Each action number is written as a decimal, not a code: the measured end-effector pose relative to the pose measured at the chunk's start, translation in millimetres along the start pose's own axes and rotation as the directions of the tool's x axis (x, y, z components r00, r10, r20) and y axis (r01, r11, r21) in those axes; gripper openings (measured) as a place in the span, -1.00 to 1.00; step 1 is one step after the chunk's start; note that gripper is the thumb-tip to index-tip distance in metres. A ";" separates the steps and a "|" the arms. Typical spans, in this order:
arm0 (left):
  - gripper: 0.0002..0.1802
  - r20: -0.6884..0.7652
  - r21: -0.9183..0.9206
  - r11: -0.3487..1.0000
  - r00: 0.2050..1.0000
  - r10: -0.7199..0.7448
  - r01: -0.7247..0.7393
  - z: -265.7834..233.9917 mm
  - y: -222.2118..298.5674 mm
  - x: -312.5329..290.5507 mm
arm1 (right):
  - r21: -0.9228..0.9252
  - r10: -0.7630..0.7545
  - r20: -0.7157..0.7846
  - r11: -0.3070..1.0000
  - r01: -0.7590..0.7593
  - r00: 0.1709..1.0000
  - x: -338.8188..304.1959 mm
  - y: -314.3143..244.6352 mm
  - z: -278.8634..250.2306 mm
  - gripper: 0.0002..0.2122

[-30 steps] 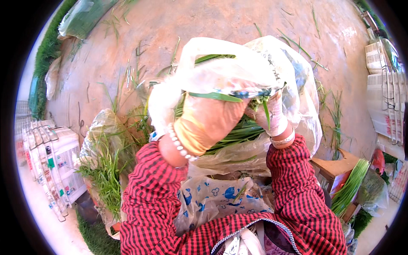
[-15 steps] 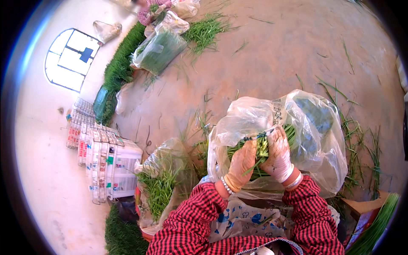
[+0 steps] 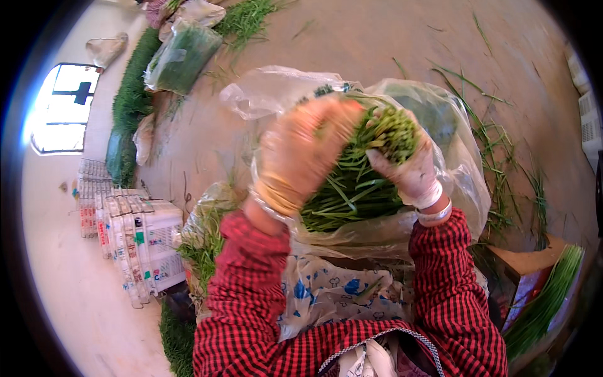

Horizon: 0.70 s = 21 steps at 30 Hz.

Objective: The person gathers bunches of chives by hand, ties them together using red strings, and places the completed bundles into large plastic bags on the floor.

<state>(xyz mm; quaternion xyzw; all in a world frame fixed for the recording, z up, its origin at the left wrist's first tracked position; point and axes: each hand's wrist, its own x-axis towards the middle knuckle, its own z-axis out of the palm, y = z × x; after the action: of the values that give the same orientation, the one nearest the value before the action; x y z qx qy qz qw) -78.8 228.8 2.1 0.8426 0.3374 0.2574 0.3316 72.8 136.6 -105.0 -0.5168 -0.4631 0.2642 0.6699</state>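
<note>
A bunch of long green garlic chives rests in my gloved right hand, which is wrapped round it near the pale cut ends. More garlic chives lie beneath, inside a large clear plastic bag whose mouth is spread open. My gloved left hand is raised over the bag's left side, close to the bunch; motion smears its fingers, so what they hold, if anything, does not show. Behind that hand, the bag's far flap stretches out to the left.
On the left stand white plastic crates, with a bag of loose greens beside them. A filled clear bag and a long row of greens line the wall. At the right, a cardboard box adjoins upright chives.
My hands were close together at the bunch; the left has swung up and leftward, away from the right. The bunch's cut ends now show more fully. The whole view has shifted.
</note>
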 end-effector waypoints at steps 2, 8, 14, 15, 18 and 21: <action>-0.46 -0.043 -0.391 0.920 0.999 0.025 -0.040 -19.0 -42.8 21.8 | 0.172 0.081 -0.036 0.982 -0.073 0.996 -1.0 -11.5 -9.3 -0.57; -0.24 -0.293 -0.623 0.734 0.790 -0.539 0.270 -72.6 -168.5 33.9 | 0.619 0.225 -0.262 0.785 -0.015 0.939 -16.6 41.3 -61.1 -0.60; -0.65 -0.036 0.434 0.757 0.830 0.556 -0.489 28.1 -63.3 -42.6 | 0.770 0.436 -0.311 0.637 -0.045 0.845 -32.2 95.1 -123.7 -0.60; -0.65 0.185 0.376 0.729 0.817 0.546 -0.572 40.0 -42.9 -57.2 | 0.770 0.426 -0.300 0.636 -0.047 0.854 -31.4 94.1 -120.6 -0.60; -0.66 0.309 0.181 0.636 0.657 0.688 -0.750 81.5 -38.1 -83.9 | 0.672 0.400 -0.339 0.736 -0.078 0.852 -19.1 73.9 -92.8 -0.59; -0.42 0.317 0.453 0.805 0.913 0.257 -0.384 87.1 -65.6 -52.1 | 0.626 0.354 -0.369 0.778 -0.052 0.859 -18.3 71.3 -94.6 -0.59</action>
<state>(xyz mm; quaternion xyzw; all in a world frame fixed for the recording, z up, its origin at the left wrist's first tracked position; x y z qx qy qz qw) -81.0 193.0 -113.3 0.9693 0.2020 0.1087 0.0886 158.3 102.2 -181.7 -0.3762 -0.1204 0.3366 0.8548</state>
